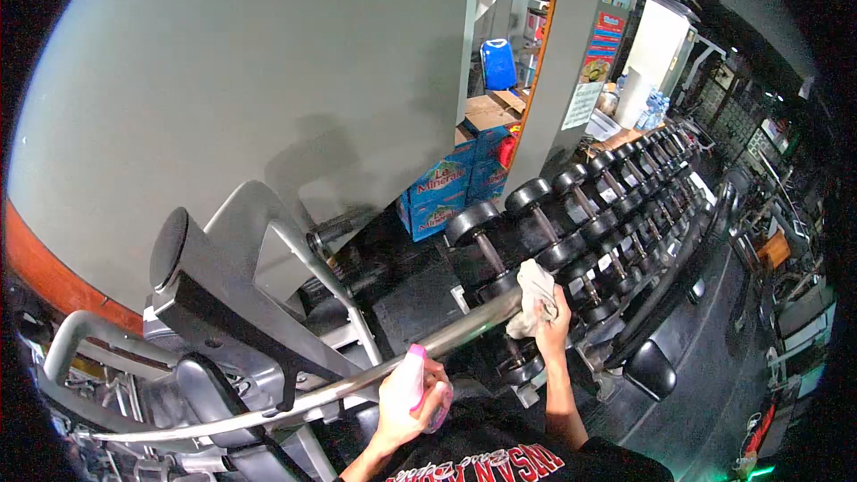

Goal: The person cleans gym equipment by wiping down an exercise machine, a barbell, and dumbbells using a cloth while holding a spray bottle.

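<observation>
My right hand (552,328) grips a pale, crumpled cloth (536,293) against the right end of a long metal bar (473,325). The bar runs from there down to the lower left, across a grey exercise machine (210,303). In my left hand (406,406) is a pink spray bottle (411,379), its lower part hidden by my fingers. This hand is close to the middle of the bar; whether it touches the bar I cannot tell.
Beyond my right hand, a rack carries several black dumbbells (534,205) in rows. Blue cartons (437,187) stand by the wall opening. A padded black bench (650,370) is at the right. A grey wall (241,62) rises behind the machine.
</observation>
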`<state>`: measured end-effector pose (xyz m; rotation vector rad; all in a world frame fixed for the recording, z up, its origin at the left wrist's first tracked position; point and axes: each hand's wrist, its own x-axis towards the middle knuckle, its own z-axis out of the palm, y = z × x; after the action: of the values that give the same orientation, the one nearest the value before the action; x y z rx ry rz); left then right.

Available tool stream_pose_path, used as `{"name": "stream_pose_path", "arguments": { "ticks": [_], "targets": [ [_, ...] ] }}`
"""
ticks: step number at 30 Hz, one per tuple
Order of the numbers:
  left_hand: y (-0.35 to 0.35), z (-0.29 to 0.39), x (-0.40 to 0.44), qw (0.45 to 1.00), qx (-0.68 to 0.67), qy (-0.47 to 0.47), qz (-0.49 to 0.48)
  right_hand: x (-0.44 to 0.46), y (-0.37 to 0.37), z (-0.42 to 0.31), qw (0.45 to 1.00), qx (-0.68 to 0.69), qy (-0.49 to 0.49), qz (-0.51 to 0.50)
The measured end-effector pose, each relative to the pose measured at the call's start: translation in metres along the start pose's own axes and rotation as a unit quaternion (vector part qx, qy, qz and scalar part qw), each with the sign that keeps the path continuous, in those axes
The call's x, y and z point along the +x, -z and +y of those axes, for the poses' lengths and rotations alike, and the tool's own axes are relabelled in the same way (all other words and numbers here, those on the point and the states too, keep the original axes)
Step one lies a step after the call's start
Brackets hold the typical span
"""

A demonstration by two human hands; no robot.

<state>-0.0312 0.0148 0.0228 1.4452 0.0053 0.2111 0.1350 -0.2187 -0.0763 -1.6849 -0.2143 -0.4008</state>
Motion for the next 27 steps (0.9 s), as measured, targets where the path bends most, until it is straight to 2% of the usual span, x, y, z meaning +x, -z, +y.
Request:
{"name": "stream_pose_path", "arguments": {
  "ticks": [1,3,4,7,10,11,13,14,17,18,19,21,23,27],
  "targets": [
    [-0.002,0.01,0.009,1.0,0.003,0.002,0.005,0.005,-0.001,0.002,1.0,-0.012,0.022,-0.015],
    [-0.008,0.029,0.028,0.996,0.057,-0.058,-0.023,0.022,-0.005,-0.009,0.998,-0.033,0.042,-0.043],
    [-0.012,0.03,0.036,0.998,-0.042,-0.044,-0.014,0.03,-0.007,-0.009,0.998,-0.039,0.045,-0.033],
    [-0.01,0.029,0.065,0.996,0.044,-0.074,0.012,0.062,-0.008,0.003,0.997,-0.018,0.059,-0.038],
    [-0.017,0.038,0.101,0.995,0.005,-0.096,0.016,0.089,-0.008,0.011,0.999,-0.013,0.044,-0.027],
    [-0.021,0.044,0.114,0.994,-0.026,-0.102,0.011,0.095,-0.008,0.012,1.0,0.025,-0.009,-0.007],
    [-0.021,0.041,0.138,0.991,0.05,-0.126,0.019,0.106,-0.009,0.019,0.987,0.1,-0.119,0.03],
    [-0.021,0.039,0.148,0.993,0.063,-0.097,0.021,0.111,-0.009,0.029,0.975,0.168,-0.137,0.05],
    [-0.019,0.016,0.18,0.992,0.114,-0.045,0.039,0.125,-0.012,0.027,0.96,0.244,-0.134,0.033],
    [-0.02,0.015,0.191,0.985,0.167,-0.01,0.038,0.121,-0.014,0.039,0.958,0.203,-0.179,0.091],
    [-0.024,0.01,0.201,0.983,0.175,0.012,0.048,0.123,-0.015,0.033,0.949,0.234,-0.199,0.072],
    [-0.02,-0.016,0.224,0.986,0.135,0.09,0.025,0.127,-0.011,0.026,0.944,0.248,-0.217,0.03],
    [-0.014,-0.05,0.246,0.977,0.162,0.138,-0.018,0.127,-0.009,0.03,0.933,0.273,-0.235,0.021],
    [-0.013,-0.103,0.276,0.969,0.177,0.162,-0.063,0.137,-0.004,0.038,0.91,0.323,-0.257,0.025]
  ]
}}
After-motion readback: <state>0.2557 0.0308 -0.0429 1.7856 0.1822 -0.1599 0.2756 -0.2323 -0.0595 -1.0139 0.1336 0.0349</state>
